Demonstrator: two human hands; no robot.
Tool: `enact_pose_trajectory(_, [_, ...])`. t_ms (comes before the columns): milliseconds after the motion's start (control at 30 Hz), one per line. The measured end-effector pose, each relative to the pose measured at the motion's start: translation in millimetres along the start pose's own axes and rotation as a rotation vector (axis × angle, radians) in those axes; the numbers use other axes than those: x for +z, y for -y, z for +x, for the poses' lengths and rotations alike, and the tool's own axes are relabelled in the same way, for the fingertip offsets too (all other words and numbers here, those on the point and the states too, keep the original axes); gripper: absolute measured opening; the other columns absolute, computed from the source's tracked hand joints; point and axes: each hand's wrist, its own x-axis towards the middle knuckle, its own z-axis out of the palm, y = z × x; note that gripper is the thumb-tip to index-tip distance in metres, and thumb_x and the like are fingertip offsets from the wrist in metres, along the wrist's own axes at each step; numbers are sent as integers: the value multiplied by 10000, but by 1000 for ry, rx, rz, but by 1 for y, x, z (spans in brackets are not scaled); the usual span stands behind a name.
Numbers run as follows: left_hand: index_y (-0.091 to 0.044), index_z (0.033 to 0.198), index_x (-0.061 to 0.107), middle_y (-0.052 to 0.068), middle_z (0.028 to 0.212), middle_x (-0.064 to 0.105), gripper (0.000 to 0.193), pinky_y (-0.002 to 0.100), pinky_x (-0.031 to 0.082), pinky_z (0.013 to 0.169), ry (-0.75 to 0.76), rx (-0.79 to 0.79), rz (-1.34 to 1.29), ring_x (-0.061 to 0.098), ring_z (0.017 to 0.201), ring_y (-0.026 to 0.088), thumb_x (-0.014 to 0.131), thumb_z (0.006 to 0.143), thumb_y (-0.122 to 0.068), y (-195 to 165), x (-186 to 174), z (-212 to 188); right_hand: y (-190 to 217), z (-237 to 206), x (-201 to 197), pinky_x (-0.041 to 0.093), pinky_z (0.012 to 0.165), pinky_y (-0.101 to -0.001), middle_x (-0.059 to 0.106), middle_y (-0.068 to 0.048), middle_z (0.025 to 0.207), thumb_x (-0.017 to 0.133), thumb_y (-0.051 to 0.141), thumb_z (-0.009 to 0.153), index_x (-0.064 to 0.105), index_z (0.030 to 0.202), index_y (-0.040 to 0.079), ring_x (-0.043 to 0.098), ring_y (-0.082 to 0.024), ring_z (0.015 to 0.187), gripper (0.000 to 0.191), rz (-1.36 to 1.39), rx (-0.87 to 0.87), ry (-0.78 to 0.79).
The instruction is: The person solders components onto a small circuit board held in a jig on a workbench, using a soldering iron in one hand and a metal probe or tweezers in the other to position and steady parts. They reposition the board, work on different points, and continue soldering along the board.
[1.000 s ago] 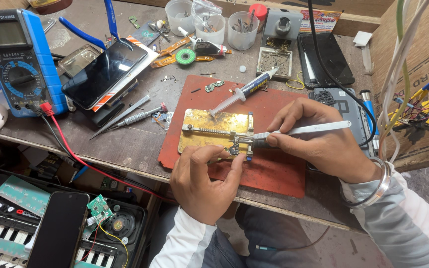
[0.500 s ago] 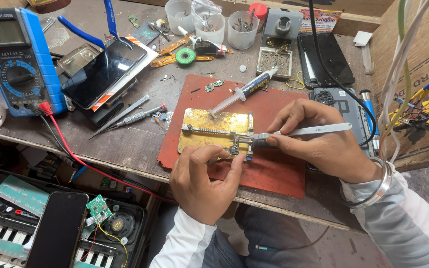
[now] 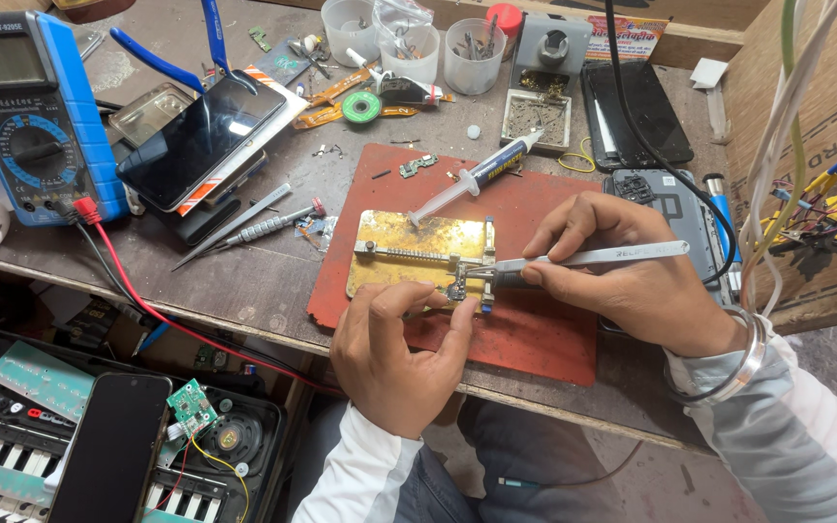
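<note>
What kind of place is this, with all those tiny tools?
Probably a phone and electronics repair bench. A blue multimeter sits beside a phone, and the right hand holds tweezers over a small circuit board.

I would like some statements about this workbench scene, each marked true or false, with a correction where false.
1. The right hand holds metal tweezers whose tips point toward a small circuit board. True.
2. The left hand holds a screwdriver. False: its fingers rest at the small circuit board on the brass-coloured holder plate.
3. The syringe lies on the red mat. True.
4. The multimeter is at the right edge of the desk. False: it stands at the left.
5. The phone with the dark screen lies on the red mat. False: it lies on the desk, left of the mat.
</note>
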Motion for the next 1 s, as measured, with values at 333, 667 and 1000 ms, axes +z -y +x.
enact_pose_trajectory(333, [-131, 1109, 504, -14, 866, 685, 493, 373, 526, 709, -1, -9, -5, 673, 821, 210, 899, 817, -161, -1, 0, 1, 2, 0, -1, 557, 771, -251, 705, -93, 1013, 773, -10, 843, 584, 842, 47, 674, -117, 909, 197, 25, 56, -6])
enact_pose_trajectory(667, [-132, 1098, 505, -12, 862, 675, 480, 381, 514, 697, 3, -12, 3, 663, 802, 216, 894, 816, -159, 4, 1, -2, -6, 2, 3, 559, 801, -258, 693, -91, 1027, 771, -16, 850, 579, 857, 46, 669, -120, 933, 202, 24, 16, 7])
enact_pose_trajectory(1000, [-129, 1095, 502, -8, 865, 674, 473, 387, 513, 689, 2, -2, 6, 658, 799, 223, 889, 823, -153, 6, 0, -5, -7, 0, 3, 552, 799, -264, 696, -87, 1015, 777, 13, 844, 560, 849, 55, 664, -123, 923, 221, -46, -12, -30])
